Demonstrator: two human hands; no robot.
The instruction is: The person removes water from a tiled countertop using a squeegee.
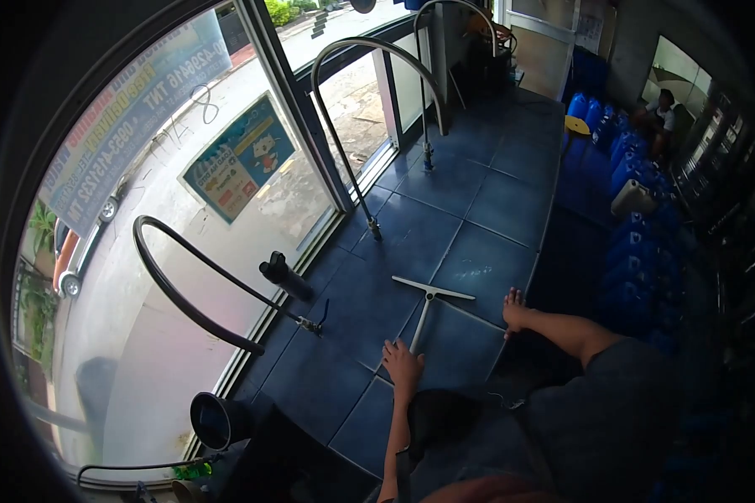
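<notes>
A pale T-shaped tool, like a squeegee point(430, 293), lies on the blue tiled counter point(499, 205), its handle pointing back toward me. My left hand point(403, 369) rests on the tiles beside the handle's near end, fingers apart; whether it touches the handle is hard to tell. At the counter's right edge, my right hand point(514, 314) lies with its fingers spread and nothing in them. A small wet-looking patch point(476, 271) shines on the tiles beyond the tool's head.
Curved hoses on metal valves point(310, 324) line the window side, beside a dark cylinder point(285, 275). A round dark container point(214, 421) stands at lower left. Blue jugs point(629, 163) and a yellow stool point(576, 125) are right of the counter. A person point(664, 113) sits farther back.
</notes>
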